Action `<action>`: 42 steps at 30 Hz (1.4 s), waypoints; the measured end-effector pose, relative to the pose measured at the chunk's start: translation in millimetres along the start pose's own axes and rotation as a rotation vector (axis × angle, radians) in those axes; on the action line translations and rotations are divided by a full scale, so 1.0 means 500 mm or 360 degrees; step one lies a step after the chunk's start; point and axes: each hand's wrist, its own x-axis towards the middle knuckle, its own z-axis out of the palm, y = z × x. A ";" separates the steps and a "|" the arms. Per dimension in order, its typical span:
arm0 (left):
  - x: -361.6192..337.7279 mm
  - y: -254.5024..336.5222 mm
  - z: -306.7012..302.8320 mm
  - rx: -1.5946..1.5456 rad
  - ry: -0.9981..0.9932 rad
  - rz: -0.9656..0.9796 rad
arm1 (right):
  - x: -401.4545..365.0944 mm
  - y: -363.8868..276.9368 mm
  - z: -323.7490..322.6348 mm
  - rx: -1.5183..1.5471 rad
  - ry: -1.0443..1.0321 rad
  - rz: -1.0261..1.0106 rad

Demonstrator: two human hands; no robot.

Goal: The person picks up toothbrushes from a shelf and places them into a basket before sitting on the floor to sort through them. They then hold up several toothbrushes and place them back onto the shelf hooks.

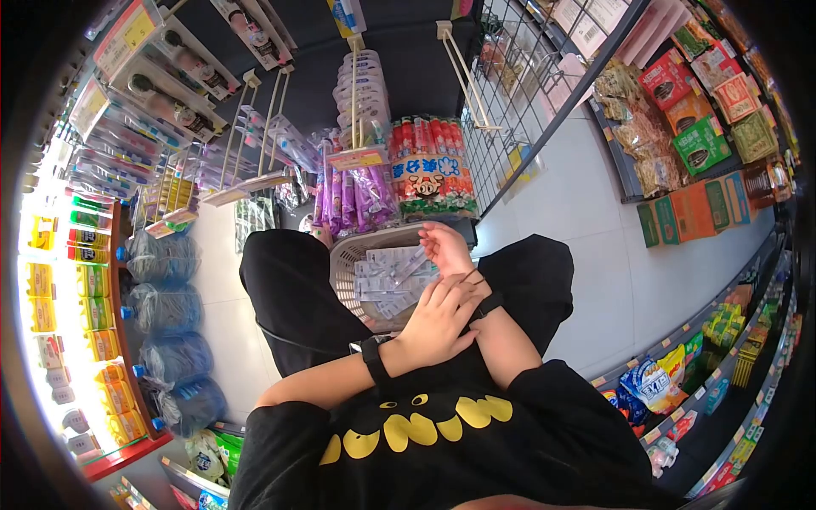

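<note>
My left hand point(438, 316) lies across my right wrist, its fingers spread over the skin beside a thin brown band. Above it, my right hand point(447, 248) is turned palm up with curled fingers, closed on one end of a narrow clear packet point(410, 266). That packet slants down over a light grey plastic basket point(343, 274) between my knees. Inside the basket lie several small clear packets with pale labels point(378, 283). Dark bands circle both wrists.
Purple packages point(357, 197) and a red-and-blue bag point(432, 174) stand behind the basket. Hooks with hanging goods are overhead. Large blue water bottles point(170, 308) line the left; a black wire rack point(531, 110) and snack shelves point(680, 340) are on the right.
</note>
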 end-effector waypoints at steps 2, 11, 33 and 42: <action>0.001 -0.002 0.002 -0.0039 0.0011 -0.0023 | 0.000 0.000 0.002 -0.0010 -0.0007 0.0000; 0.008 -0.023 0.023 -0.0610 -0.0125 -0.0120 | -0.006 0.006 0.018 -0.0227 0.0065 0.0019; 0.009 -0.026 0.027 -0.0268 0.0037 -0.0060 | 0.008 0.003 -0.024 0.0164 0.0035 0.0090; 0.006 -0.032 0.032 -0.0387 0.0030 -0.0083 | 0.011 -0.003 -0.017 0.0173 -0.0003 0.0143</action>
